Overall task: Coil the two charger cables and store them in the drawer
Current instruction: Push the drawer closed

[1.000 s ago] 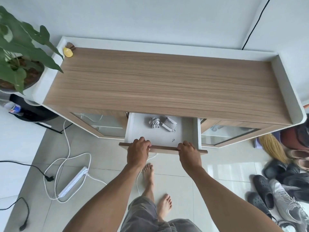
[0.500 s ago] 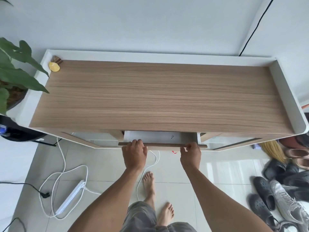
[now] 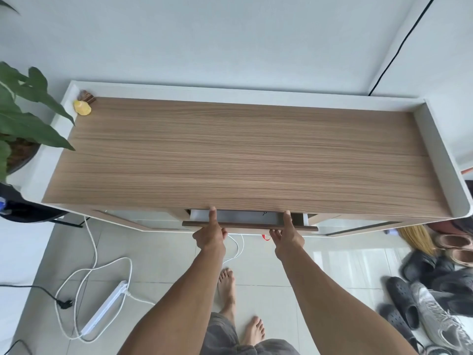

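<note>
Both left hand [image 3: 210,235] and right hand [image 3: 288,238] press drawer front [image 3: 248,226], index fingers [image 3: 212,217] straight, nothing gripped; fingertips [image 3: 287,214] in drawer gap may get pinched.

Two hands: left hand [image 3: 210,235], right hand [image 3: 288,240]. One wood-top white-rimmed desk [image 3: 243,155], one dark-fronted white drawer [image 3: 249,226], one white power strip [image 3: 105,311], one small yellow lump [image 3: 82,108], one green leafy plant [image 3: 25,119]. Shoe pile [image 3: 435,306]: count unclear.

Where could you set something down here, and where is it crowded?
Free: the cabinet top, bare from the yellow object in its far-left corner to the white rim. Crowded: a power strip and cables on the left floor, shoes on the right. The drawer shows a narrow gap, left hand and right hand on its front.
</note>
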Demonstrator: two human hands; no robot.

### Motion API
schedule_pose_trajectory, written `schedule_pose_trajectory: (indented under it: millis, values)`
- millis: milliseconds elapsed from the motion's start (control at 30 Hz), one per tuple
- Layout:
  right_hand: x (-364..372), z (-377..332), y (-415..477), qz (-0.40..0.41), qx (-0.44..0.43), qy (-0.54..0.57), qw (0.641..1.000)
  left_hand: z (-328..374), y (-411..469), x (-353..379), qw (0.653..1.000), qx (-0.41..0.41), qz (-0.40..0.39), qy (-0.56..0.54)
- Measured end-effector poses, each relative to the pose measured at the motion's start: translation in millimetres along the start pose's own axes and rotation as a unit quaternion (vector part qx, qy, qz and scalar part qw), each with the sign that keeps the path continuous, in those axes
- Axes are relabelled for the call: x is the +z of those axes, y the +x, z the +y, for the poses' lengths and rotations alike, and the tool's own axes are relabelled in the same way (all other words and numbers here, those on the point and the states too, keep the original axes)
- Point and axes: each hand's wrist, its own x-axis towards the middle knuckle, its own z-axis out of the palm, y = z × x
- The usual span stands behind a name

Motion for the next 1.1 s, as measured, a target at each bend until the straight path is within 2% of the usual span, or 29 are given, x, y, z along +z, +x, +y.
schedule_pose_trajectory:
  millis: [200, 400, 533, 900, 1100]
  values:
    - [16, -8, 0, 0.019, 0.012, -0.014, 1.0, 10, 4, 5, 0.999, -0.028, 0.02, 0.031]
    - [25, -12, 3, 0.052, 0.017, -0.05, 0.997, 17, 5, 9, 0.999, -0.023, 0.016, 0.04]
    - [29, -10, 6, 0.057, 0.0, -0.097, 0.994, 18, 5, 10, 0.999, -0.009, 0.012, 0.045]
    - [36, -7, 28, 0.056, -0.057, -0.128, 0.989, 23, 5, 19, 0.998, 0.025, 0.006, 0.063]
    - [45, -11, 25, 0.054, -0.078, -0.147, 0.985, 28, 7, 30, 0.999, 0.032, -0.006, 0.038]
